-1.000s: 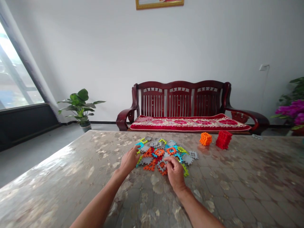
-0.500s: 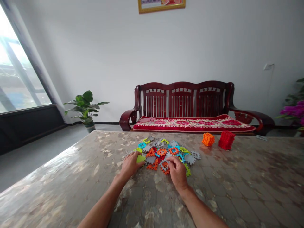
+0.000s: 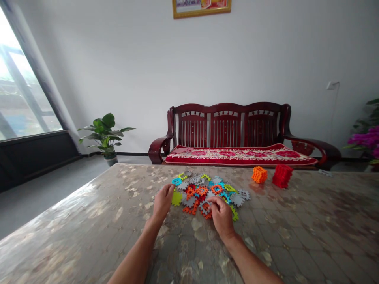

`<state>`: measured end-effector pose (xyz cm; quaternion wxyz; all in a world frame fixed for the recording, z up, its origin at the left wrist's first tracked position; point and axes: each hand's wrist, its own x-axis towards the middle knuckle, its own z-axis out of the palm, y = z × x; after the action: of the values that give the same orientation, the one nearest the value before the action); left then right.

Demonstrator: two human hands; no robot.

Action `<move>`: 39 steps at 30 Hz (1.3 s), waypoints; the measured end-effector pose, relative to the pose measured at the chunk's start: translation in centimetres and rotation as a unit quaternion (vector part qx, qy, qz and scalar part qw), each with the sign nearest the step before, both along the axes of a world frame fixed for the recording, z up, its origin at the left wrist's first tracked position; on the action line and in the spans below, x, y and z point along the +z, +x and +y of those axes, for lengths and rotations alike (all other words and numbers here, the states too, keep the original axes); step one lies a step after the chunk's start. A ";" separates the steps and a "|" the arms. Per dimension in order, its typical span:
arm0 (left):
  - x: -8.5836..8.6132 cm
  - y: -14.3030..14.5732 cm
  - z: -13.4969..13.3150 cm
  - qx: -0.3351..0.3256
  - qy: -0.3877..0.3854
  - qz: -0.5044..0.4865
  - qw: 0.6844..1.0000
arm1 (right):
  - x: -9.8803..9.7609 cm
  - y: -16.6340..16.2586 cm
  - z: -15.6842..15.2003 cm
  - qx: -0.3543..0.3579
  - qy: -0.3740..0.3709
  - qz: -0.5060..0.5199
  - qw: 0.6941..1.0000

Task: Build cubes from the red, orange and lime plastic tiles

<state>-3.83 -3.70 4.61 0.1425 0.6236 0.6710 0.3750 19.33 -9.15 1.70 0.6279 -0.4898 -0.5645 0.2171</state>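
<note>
A pile of notched plastic building tiles in grey, orange, blue, red and lime green lies on the table before me. My left hand is at the pile's left side, fingers drawn together. Whatever may be between them is hidden. Just right of it lies a flat lime-green tile. My right hand is at the pile's front right, thumb and fingers curled into a pinch. Its fingertips are beside a grey open-frame tile, which overlaps an orange one. I cannot make out what this pinch holds.
Toward the table's far right stand an orange block and a red block of interlocked pieces. A small grey piece lies near the far edge. Behind the table is a dark wooden bench; a potted plant stands left.
My left hand has lifted and turned more upright, its fingers drawing together and uncovering more of the lime-green tile. An orange triangular tile nearby has shifted slightly. My right hand stays almost in place.
</note>
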 end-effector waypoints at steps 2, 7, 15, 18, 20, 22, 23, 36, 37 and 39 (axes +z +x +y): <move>-0.1 -0.7 -0.5 0.050 0.007 0.013 0.999 | -0.1 0.0 0.0 -0.002 0.005 -0.005 1.000; -0.9 -2.6 -0.7 0.153 -0.031 0.114 0.981 | 0.0 0.0 0.0 -0.003 0.012 -0.017 1.000; -2.6 -2.5 0.6 0.060 -0.083 0.198 0.975 | 0.0 0.2 0.0 0.010 -0.020 -0.009 1.000; -2.3 -2.5 0.5 0.002 -0.064 0.185 0.981 | -0.1 0.5 0.2 0.005 -0.058 0.026 0.998; -2.0 -2.6 0.5 -0.025 -0.061 0.171 0.983 | -0.1 0.8 0.3 0.005 -0.075 0.043 0.996; -1.8 -2.7 0.5 -0.048 -0.058 0.159 0.984 | -0.1 1.4 0.4 0.009 -0.084 0.039 0.996; -1.7 -2.7 0.5 -0.059 -0.054 0.155 0.985 | -0.1 1.7 0.4 0.008 -0.086 0.032 0.996; -3.1 -2.9 1.2 0.005 -0.001 0.113 0.994 | -0.5 9.1 2.5 -0.220 -0.042 -0.230 0.947; -3.2 -2.8 1.3 0.009 -0.012 0.128 0.992 | -0.8 9.8 2.9 -0.252 -0.075 -0.264 0.928; -3.4 -2.6 1.3 0.002 -0.037 0.151 0.988 | -1.7 10.9 3.5 -0.274 -0.157 -0.312 0.896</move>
<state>-6.41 -2.40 1.24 0.0613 0.6660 0.6994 0.2518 30.24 -5.69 -0.03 0.3696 -0.7597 -0.5334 -0.0415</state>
